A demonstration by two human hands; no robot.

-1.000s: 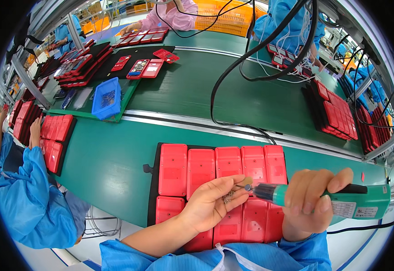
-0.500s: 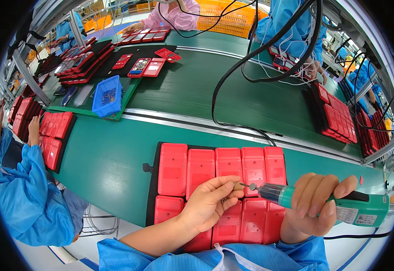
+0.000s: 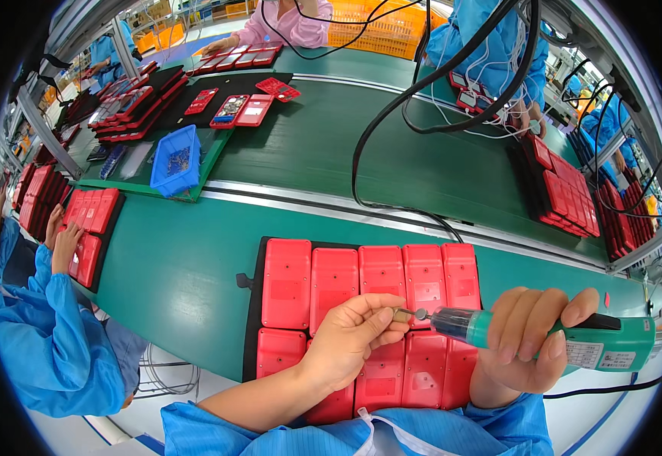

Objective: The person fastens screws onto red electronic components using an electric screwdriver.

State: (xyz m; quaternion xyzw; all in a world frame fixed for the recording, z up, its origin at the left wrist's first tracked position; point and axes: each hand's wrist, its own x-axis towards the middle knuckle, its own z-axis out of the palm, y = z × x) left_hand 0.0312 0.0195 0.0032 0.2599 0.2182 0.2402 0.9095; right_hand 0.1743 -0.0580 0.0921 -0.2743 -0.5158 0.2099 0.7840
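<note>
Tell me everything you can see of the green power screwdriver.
The green power screwdriver has a smooth, plastic-looking body with a black strip along its upper side, pale labels and a see-through nose. A thin metal bit with a small round grey disc sticks out. The right hand wraps its middle, holding it nearly level over the red cases, bit pointing left toward the left hand's fingertips; whether they touch is unclear.
</note>
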